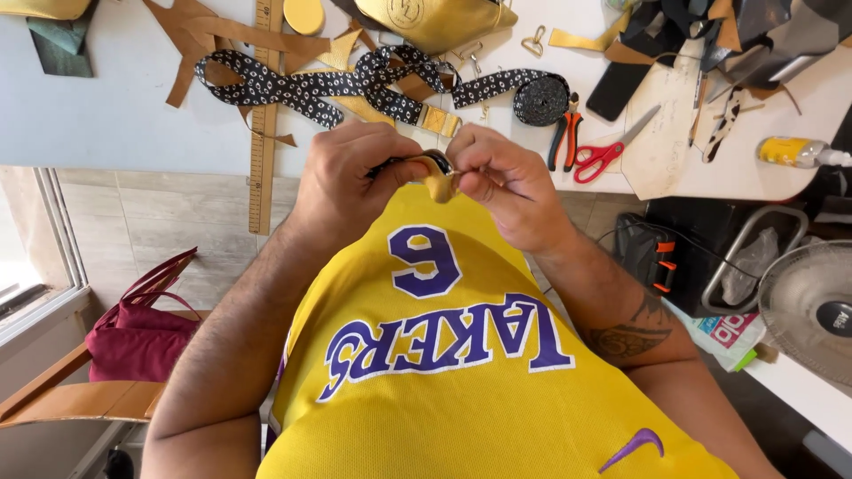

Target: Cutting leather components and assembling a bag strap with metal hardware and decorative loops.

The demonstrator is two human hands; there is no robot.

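Both hands meet just off the near edge of the white worktable point(115, 106), above the yellow jersey point(461, 372). Left hand point(342, 182): fingers curled, thumb and fingertips pinching the dark end of a patterned strap piece point(417, 164). Right hand point(506, 182): thumb and forefinger pressed together, pinching a small gold leather tab point(437, 184) from the other side. The held piece sits between the two hands, long axis roughly left-right in view, dark end toward left hand, gold tab hanging down toward the jersey; a metal ring seems to sit at the joint, too small to confirm. Remaining right fingers folded in, not spread. Outward on the table: a long black strap with white pattern point(293, 89) runs left-right across the top, looped at the left and ending in a coiled roll point(541, 98) at the right. A wooden ruler point(263, 115) lies across it, long axis pointing away from the person, overhanging the table edge. Gold bag point(435, 19) at the far edge, tan leather scraps point(191, 40) around it. Right of the roll: orange-handled pliers point(564, 133), then red-handled scissors point(608, 153) with blades pointing up-right, glue bottle point(794, 153) further right. Maroon bag point(138, 333) on a chair lower left, fan point(812, 310) lower right.
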